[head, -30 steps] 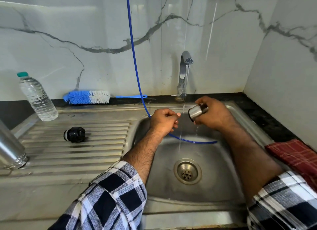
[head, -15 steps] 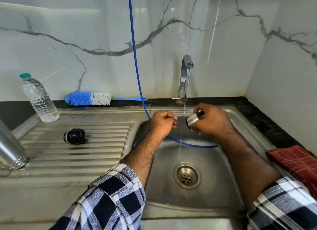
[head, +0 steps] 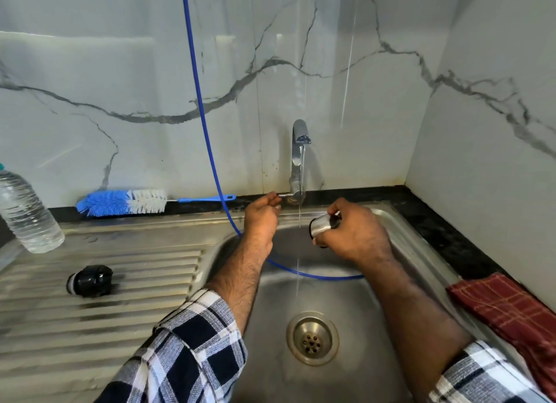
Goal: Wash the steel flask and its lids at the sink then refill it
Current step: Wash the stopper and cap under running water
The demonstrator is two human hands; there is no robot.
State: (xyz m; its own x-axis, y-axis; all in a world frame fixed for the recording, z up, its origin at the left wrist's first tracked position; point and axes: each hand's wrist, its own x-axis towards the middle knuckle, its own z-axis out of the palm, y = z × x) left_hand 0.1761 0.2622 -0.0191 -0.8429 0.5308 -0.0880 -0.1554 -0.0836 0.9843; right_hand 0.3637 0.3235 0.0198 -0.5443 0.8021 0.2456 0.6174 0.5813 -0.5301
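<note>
The right hand [head: 356, 237], right of centre frame, grasps a small steel lid [head: 321, 225] on its side, open end facing left, just beside the thin water stream falling from the tap [head: 299, 149]. The stream passes left of the lid without visibly striking it and runs to the drain [head: 313, 338] at lower centre. The left hand [head: 261, 219], centre frame, has its fingertips pinched on the tap lever [head: 284, 195] at the tap's base.

The black inner lid [head: 89, 280] lies on its side on the ribbed drainboard [head: 135, 282] at left of frame, well apart from the basin. The steel flask itself does not appear in view. A plastic water bottle [head: 27, 210] stands at the far left edge; a blue bottle brush [head: 120, 202] lies along the back ledge. A blue hose [head: 204, 125] hangs from the top of frame and loops across the sink basin [head: 421, 267] beneath both forearms. A red checked cloth [head: 511, 309] sits at right.

Assessment: rinsing of the steel lid appears to be in hand, with the flow about to be adjusted.

Risks noted:
- Wet steel held in one hand may slip and drop into the basin.
- Turning the lever too far could cause splashing onto the sleeves.
- The hose loop lies close to the forearms and may snag.
- The black lid, lying on its side on ribbed steel, could roll if knocked.
</note>
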